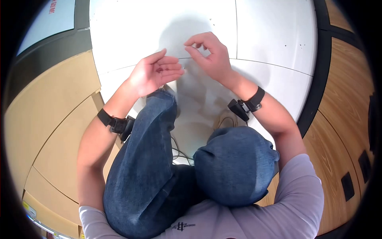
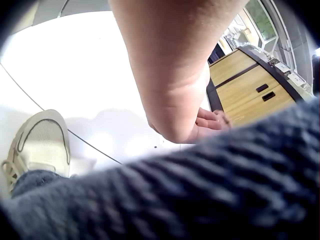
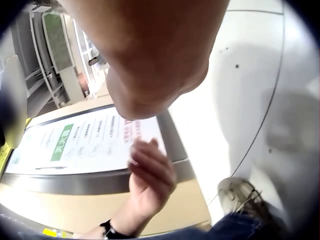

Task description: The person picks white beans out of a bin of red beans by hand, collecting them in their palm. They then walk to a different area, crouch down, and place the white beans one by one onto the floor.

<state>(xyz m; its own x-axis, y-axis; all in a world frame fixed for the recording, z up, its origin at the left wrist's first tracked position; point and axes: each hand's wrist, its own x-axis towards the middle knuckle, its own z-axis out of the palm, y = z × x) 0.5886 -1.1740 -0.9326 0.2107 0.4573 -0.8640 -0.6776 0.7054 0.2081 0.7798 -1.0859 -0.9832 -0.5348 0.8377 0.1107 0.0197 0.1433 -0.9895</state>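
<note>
denim fills the bottom of your head view: your jeans (image 1: 234, 167), both knees drawn up close under the camera. beyond them is a white tiled floor (image 1: 270, 36), with a beige panel (image 1: 51, 107) on your left and wood flooring (image 1: 346, 91) on your right. a printed sign (image 3: 85, 142) with a green heading lies past the beige panel.

your left hand (image 1: 155, 73) hovers just above the left knee, palm up, fingers relaxed and lying side by side. your right hand (image 1: 211, 53) hangs just beyond it over the white tiles. its thumb and forefinger tips are pressed together and the other fingers are curled. nothing shows between those tips. the hands are near each other but not touching.

a pale laced shoe (image 2: 42, 142) rests on the tiles below. each forearm wears a black wrist strap (image 1: 119, 124).

a dark speck (image 1: 159, 71) sits on the left palm near the finger bases. it is too small to tell what it is, or whether it is only shadow. if it is an object, it is likely almost weightless and easy to lose. it probably calls for a fingertip pinch while the palm stays cupped and level.
</note>
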